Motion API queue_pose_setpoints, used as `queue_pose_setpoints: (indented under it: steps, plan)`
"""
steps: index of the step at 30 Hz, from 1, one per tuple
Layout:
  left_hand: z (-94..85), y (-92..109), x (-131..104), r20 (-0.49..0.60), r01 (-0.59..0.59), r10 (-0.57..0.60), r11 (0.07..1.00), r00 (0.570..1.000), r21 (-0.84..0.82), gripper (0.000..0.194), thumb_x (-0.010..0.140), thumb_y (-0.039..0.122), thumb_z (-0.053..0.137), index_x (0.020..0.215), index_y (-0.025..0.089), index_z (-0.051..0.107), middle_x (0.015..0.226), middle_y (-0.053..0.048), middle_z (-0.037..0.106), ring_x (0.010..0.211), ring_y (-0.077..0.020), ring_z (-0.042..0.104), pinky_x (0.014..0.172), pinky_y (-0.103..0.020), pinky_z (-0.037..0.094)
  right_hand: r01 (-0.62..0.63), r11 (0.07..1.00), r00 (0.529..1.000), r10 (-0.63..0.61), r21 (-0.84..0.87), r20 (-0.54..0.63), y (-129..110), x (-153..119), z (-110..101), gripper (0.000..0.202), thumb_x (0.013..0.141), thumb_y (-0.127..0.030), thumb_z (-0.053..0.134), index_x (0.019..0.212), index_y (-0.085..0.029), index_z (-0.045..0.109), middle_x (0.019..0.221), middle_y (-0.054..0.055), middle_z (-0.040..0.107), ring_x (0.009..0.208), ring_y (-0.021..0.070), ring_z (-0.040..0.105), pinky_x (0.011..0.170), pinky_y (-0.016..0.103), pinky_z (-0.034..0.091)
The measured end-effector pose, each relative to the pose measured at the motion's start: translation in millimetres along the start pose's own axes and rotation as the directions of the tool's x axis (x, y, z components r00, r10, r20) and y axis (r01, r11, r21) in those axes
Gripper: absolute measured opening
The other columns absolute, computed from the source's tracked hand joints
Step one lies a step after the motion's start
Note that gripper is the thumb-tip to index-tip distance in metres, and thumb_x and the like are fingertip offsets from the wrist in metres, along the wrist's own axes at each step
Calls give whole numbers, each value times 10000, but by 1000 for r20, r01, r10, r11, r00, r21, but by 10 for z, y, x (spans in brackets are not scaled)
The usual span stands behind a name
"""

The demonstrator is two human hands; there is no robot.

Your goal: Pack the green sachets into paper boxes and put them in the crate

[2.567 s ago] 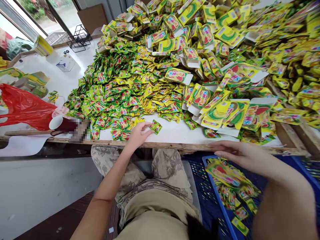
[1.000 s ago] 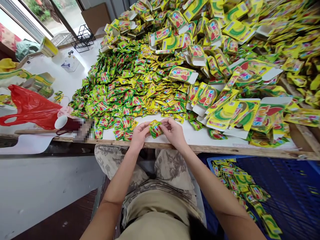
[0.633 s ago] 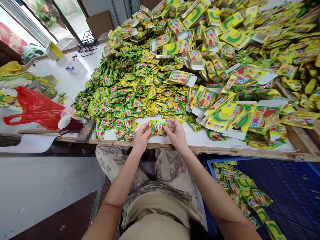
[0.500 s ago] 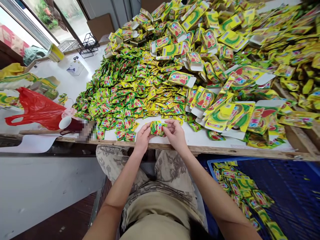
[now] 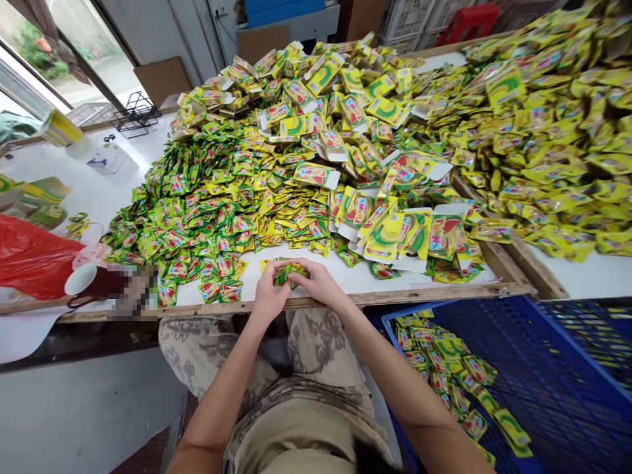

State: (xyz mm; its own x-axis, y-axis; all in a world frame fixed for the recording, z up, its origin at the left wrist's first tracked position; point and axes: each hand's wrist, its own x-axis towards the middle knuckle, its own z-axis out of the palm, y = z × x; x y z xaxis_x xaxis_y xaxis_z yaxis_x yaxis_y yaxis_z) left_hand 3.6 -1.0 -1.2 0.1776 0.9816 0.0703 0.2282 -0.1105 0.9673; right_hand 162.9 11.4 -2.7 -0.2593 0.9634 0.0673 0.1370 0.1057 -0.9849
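Note:
Over the table's front edge, my left hand (image 5: 270,293) and my right hand (image 5: 316,284) meet around a small green-and-yellow candy packet (image 5: 293,272). Fingers of both hands are closed on it, and they hide part of its print; whether there is more than one packet I cannot tell. Beyond my hands spreads a big heap of similar green and yellow packets (image 5: 207,210). To the right of it lie small printed cardboard boxes (image 5: 395,234), some with white flaps standing out.
A blue crate (image 5: 513,368) with several yellow packs stands below the table at right. A wooden rail (image 5: 375,297) runs along the table's front edge. At left are a dark mug (image 5: 96,282) and a red plastic bag (image 5: 34,257). More yellow packets (image 5: 557,171) fill the right side.
The view has swung to the right, so the table's things sit further left. My hands have drawn closer together, with the fingers curled more tightly around the packet.

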Motion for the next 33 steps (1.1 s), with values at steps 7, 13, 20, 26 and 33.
queue_pose_setpoints:
  steps: [7, 13, 20, 26, 33]
  plan:
    - [238, 437, 432, 5, -54, 54, 994, 999, 99, 508, 760, 178, 587, 1248, 194, 446, 1278, -130, 527, 1192, -237, 523, 940, -381, 473, -146, 959, 980, 106, -245, -166, 118, -172, -295, 181, 758, -349, 633, 848, -192, 625, 773, 8, 672, 701, 177, 588, 653, 282, 437]
    - [1133, 609, 1173, 85, -185, 168, 940, 982, 287, 462, 760, 148, 596, 1211, 155, 494, 1212, -158, 535, 1087, -258, 558, 891, -375, 484, -115, 854, 992, 77, -508, -95, 128, -219, -235, 221, 751, -253, 620, 944, -144, 623, 915, 126, 713, 813, 252, 642, 685, 316, 454]
    - [887, 317, 1100, -34, -184, 207, 926, 978, 330, 450, 722, 1, 475, 1130, 173, 554, 979, -82, 576, 833, -170, 585, 796, -312, 505, -114, 929, 992, 87, -352, -90, 44, -333, -378, 237, 684, -329, 718, 851, -198, 613, 799, 20, 684, 737, 203, 610, 663, 293, 443]
    - [-28, -18, 260, -245, 96, 21, 884, 969, 457, 489, 753, 110, 521, 1238, 139, 468, 1007, -101, 556, 762, -165, 574, 731, -333, 526, -117, 969, 972, 67, -216, -226, 111, -269, -446, 338, 654, -449, 723, 721, -212, 490, 690, -19, 567, 668, 164, 521, 615, 266, 384]
    - [-348, 319, 122, 165, -276, 235, 603, 958, 748, 686, 715, -21, 436, 1364, 197, 403, 1393, -129, 441, 1324, -252, 379, 1109, -450, 333, -195, 878, 972, 113, -437, -205, 150, -230, -505, 329, 693, -433, 697, 870, -222, 517, 812, 19, 633, 706, 202, 562, 628, 295, 393]
